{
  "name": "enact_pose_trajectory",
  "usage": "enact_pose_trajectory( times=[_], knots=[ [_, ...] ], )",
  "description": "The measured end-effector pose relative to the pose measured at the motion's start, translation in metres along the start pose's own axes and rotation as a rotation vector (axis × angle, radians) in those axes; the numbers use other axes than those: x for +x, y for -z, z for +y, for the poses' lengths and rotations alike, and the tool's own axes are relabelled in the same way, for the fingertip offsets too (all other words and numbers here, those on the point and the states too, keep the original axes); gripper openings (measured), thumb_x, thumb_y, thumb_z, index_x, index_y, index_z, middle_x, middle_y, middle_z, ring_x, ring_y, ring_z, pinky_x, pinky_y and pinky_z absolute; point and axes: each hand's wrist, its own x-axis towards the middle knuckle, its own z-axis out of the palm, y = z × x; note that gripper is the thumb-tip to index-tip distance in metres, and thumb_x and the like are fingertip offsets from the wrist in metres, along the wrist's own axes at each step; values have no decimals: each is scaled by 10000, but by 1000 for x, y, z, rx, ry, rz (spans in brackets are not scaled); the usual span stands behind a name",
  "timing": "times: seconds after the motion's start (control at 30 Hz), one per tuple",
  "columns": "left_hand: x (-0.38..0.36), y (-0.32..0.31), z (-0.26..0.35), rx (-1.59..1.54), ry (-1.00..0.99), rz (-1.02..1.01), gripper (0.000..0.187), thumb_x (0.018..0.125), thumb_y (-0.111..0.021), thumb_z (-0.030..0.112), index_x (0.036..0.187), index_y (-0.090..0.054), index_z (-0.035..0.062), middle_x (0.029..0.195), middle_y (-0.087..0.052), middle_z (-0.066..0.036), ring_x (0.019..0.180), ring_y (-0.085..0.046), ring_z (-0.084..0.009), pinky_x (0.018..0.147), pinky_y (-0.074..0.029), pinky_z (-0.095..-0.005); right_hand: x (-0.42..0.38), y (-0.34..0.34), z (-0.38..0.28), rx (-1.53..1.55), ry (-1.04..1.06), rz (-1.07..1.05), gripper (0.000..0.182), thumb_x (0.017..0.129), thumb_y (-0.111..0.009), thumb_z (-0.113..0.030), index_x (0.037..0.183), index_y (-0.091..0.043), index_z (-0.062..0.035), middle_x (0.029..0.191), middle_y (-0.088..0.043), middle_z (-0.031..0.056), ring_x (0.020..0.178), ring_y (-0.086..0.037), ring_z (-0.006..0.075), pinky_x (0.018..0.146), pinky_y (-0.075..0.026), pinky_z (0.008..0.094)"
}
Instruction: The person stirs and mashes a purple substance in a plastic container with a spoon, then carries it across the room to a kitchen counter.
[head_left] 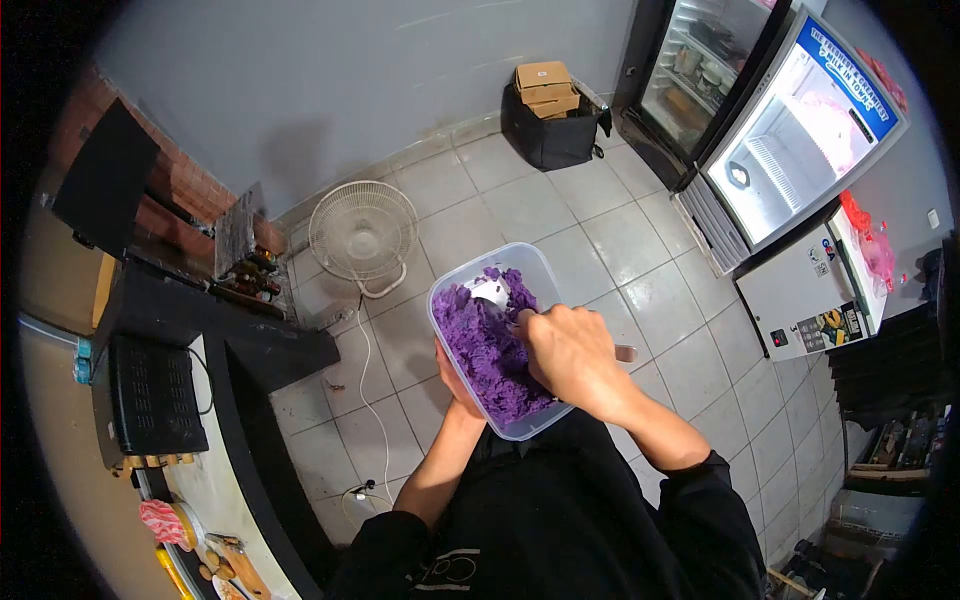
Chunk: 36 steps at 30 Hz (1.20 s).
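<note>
In the head view, a clear rectangular plastic container point(541, 272) holds crumbly, mashed purple food point(478, 352). My left hand point(457, 385) grips the container's left side from below, its fingers mostly hidden under the wall. My right hand point(570, 350) is closed in a fist over the container, wrapped round a metal spoon point(490, 291). The spoon's shiny head lies in the purple mash near the far end, and its handle end sticks out to the right of my fist. The container is held in front of my dark clothing.
A white fan point(362, 232) stands on the tiled floor, its cord trailing down. At left is a counter point(215, 420) with a black appliance point(155, 395). A black bag with cardboard boxes point(547, 90), a lit fridge point(790, 130) and a white chest freezer point(805, 290) stand farther off.
</note>
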Motion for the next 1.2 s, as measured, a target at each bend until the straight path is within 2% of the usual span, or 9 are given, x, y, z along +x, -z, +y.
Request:
enact_pose_trajectory(
  times=[0.13,0.27,0.57,0.67,0.77,0.8,0.9,1.03,1.2],
  knots=[
    [2,26,-4,271,-178,-49,677,969,-276,605,1424,-402,120,1352,-523,-96,1222,-515,-280,1071,-393,-459,3,-5,-4,43,24,13,126,698,-642,-33,809,-623,23,639,-609,227,629,-637,409,546,-496,468],
    [-3,13,-1,59,-35,-15,643,976,-299,579,1403,-427,115,1330,-544,-95,1209,-527,-272,1069,-398,-448,3,-15,-1,76,35,-7,166,710,-622,-30,863,-621,33,645,-610,238,631,-635,416,552,-496,475],
    [-4,17,-6,68,-42,18,648,952,-371,588,1381,-462,111,1340,-542,-94,1223,-527,-275,1061,-409,-443,6,-6,-20,86,8,-39,234,733,-596,-45,937,-604,70,654,-620,248,626,-644,412,556,-507,467],
    [-2,35,-13,91,31,-84,648,933,-374,599,1339,-489,106,1303,-555,-114,1203,-539,-261,1050,-419,-434,7,2,-35,13,5,-51,198,784,-595,-110,846,-629,75,671,-649,214,633,-690,323,561,-548,396],
    [-3,21,-11,150,86,-120,481,910,-439,447,1216,-502,82,1199,-550,-113,1137,-539,-242,991,-426,-411,5,-13,-45,-180,12,-40,186,813,-543,-77,932,-593,58,770,-677,188,622,-692,305,527,-544,397],
    [-10,-31,-5,125,81,-34,292,909,-505,272,1123,-509,74,1108,-555,-78,1064,-551,-207,919,-452,-372,4,-17,-48,-251,34,-45,167,821,-544,-77,923,-590,48,805,-679,175,642,-703,285,528,-552,373],
    [-7,-46,-11,278,31,9,123,900,-569,70,1000,-502,44,997,-556,-58,988,-560,-187,835,-472,-336,0,-15,-40,-185,44,-54,152,819,-548,-74,914,-587,39,809,-674,173,653,-704,292,525,-550,371],
    [-2,-28,-13,427,73,-103,253,957,-479,80,1208,-459,59,1024,-536,-56,1001,-544,-194,899,-454,-342,-11,7,-34,-213,-15,-108,138,810,-562,-63,912,-580,28,816,-670,164,667,-701,303,546,-551,387],
    [-8,-64,-13,427,103,11,409,981,-442,92,1382,-361,84,1037,-518,-50,1000,-532,-190,949,-433,-334,-18,26,-32,-135,-52,-63,200,777,-586,-29,960,-537,36,811,-651,178,663,-681,339,542,-529,409]
  ],
)
